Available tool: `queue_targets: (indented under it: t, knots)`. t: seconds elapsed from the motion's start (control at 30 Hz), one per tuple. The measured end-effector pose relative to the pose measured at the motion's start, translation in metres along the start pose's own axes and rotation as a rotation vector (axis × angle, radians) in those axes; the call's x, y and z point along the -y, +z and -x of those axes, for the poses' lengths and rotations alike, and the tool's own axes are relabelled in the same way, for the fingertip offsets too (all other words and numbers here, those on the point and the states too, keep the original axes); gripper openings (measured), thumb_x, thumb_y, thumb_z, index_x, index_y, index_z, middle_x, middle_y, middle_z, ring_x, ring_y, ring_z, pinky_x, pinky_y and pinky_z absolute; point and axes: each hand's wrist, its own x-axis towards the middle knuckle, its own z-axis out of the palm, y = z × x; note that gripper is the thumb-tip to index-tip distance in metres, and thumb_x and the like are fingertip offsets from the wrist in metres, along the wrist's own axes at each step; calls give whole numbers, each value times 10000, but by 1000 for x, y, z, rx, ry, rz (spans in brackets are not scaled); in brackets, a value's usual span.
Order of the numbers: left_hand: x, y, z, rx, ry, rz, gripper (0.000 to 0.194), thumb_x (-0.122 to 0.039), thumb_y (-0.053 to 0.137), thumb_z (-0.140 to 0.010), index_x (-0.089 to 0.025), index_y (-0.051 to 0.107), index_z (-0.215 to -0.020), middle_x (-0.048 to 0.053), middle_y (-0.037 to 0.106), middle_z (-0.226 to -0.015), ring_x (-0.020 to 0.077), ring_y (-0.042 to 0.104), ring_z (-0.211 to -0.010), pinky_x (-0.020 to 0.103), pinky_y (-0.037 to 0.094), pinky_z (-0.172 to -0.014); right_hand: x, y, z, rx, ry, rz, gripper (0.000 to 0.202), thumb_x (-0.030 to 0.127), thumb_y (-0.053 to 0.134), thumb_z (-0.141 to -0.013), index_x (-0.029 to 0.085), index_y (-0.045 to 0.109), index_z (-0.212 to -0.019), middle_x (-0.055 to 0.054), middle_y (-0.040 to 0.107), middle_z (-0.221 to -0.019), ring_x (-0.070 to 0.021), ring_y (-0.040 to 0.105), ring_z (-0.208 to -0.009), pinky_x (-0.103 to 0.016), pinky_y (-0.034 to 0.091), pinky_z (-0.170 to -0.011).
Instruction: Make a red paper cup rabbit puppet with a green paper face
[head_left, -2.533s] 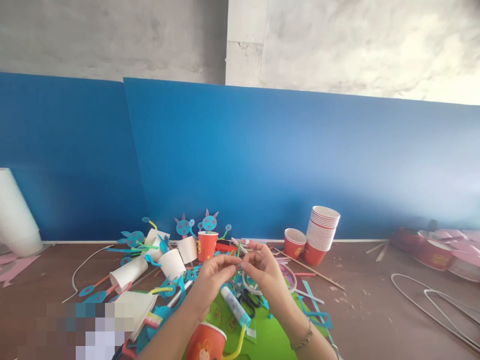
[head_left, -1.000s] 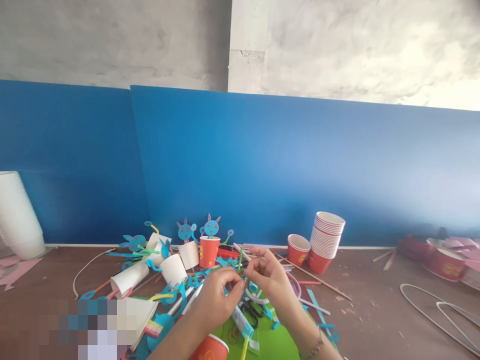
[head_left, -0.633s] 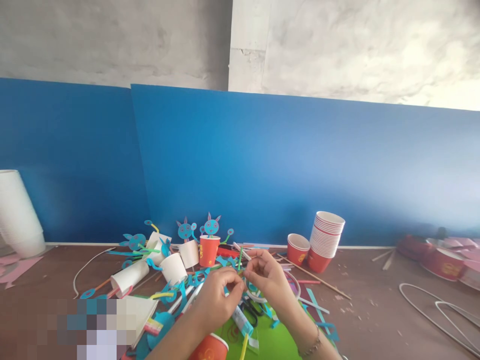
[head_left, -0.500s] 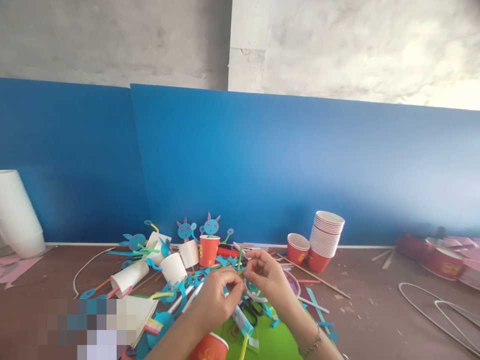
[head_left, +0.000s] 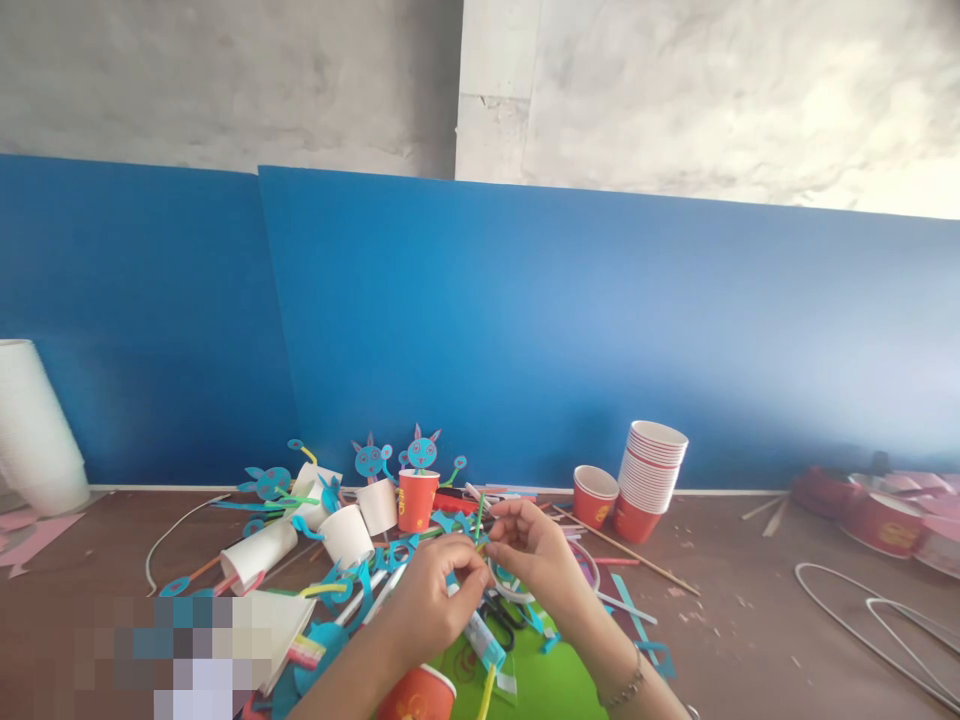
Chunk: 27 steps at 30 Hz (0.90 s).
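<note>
My left hand (head_left: 442,590) and my right hand (head_left: 532,550) meet over the cluttered middle of the table, fingers closed in pinches. A thin green straw (head_left: 480,520) stands up at their fingertips, with a small yellowish bit below it; the exact grip is partly hidden. Under my right hand lies a white ring-shaped roll (head_left: 592,570). Below the hands are black-handled scissors (head_left: 504,620), a light-blue tube (head_left: 487,643) and a green sheet (head_left: 555,690). A red paper cup (head_left: 420,695) sits beside my left forearm.
Blue paper animal figures (head_left: 424,452) on cups stand at the back, near tipped white cups (head_left: 349,537). A stack of red-and-white cups (head_left: 651,480) and a single red cup (head_left: 596,495) are to the right. A white cable (head_left: 847,580) loops at far right. A blue partition (head_left: 562,330) rises behind.
</note>
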Motion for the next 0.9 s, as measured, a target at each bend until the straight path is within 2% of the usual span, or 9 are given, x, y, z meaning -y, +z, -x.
queue_targets:
  t: [0.17, 0.27, 0.33, 0.4, 0.47, 0.5, 0.67, 0.83, 0.9]
  knots:
    - [-1, -2, 0, 30, -7, -7, 210, -129, 508, -800, -169, 582, -609, 3, 606, -660, 128, 527, -663, 216, 372, -631, 1, -4, 0, 161, 114, -115, 405, 273, 828, -587, 183, 602, -911, 26, 642, -646, -132, 587, -586, -261, 430, -585]
    - [-1, -3, 0, 59, -45, 40, 215, -162, 504, -815, -174, 569, -610, -2, 584, -654, 132, 517, -668, 226, 371, -642, 7, -5, 2, 160, 136, -148, 390, 275, 836, -588, 180, 619, -899, 46, 612, -595, -113, 555, -544, -243, 399, -556]
    - [-1, -2, 0, 11, -72, 131, 139, -205, 522, -814, -183, 557, -681, -4, 576, -692, 139, 517, -695, 234, 381, -661, 11, -5, 4, 106, 136, -187, 383, 263, 836, -589, 179, 624, -898, 48, 604, -597, -111, 550, -555, -238, 393, -563]
    - [2, -1, -2, -95, -122, 248, 68, -249, 555, -796, -199, 531, -835, -3, 586, -767, 143, 523, -717, 242, 392, -669, 15, -4, 6, 36, 136, -241, 364, 251, 829, -602, 175, 622, -892, 44, 605, -610, -112, 551, -581, -237, 395, -586]
    - [5, 1, -4, -187, -188, 319, 235, -291, 592, -771, -204, 496, -967, 7, 594, -834, 146, 530, -726, 247, 396, -660, 16, -2, 7, -9, 146, -284, 350, 241, 829, -606, 167, 620, -877, 37, 607, -619, -112, 548, -596, -237, 392, -599]
    - [7, 1, -5, -197, -218, 322, 255, -312, 601, -767, -196, 505, -973, 10, 594, -830, 146, 528, -717, 247, 393, -649, 16, -1, 7, -15, 154, -297, 350, 238, 832, -602, 163, 621, -871, 33, 610, -624, -113, 547, -601, -238, 390, -600]
    - [11, -2, -9, -149, -291, 306, 213, -368, 582, -769, -161, 579, -721, -11, 539, -653, 136, 484, -632, 240, 364, -598, 16, 4, 9, 67, 201, -303, 361, 258, 847, -582, 162, 645, -865, 5, 645, -704, -131, 579, -669, -255, 413, -654]
    - [8, -9, -12, -153, -344, 327, 179, -336, 589, -717, -164, 561, -677, -19, 530, -623, 134, 485, -615, 240, 371, -593, 24, 1, 13, 283, 197, -224, 471, 236, 835, -586, 204, 652, -1018, -32, 652, -916, -168, 575, -843, -275, 436, -711]
    - [7, -12, -13, -122, -361, 274, 160, -317, 587, -707, -165, 557, -666, -20, 532, -620, 134, 486, -610, 240, 372, -589, 23, 0, 13, 303, 193, -167, 487, 242, 811, -615, 213, 635, -1069, -38, 640, -954, -175, 565, -868, -280, 434, -709]
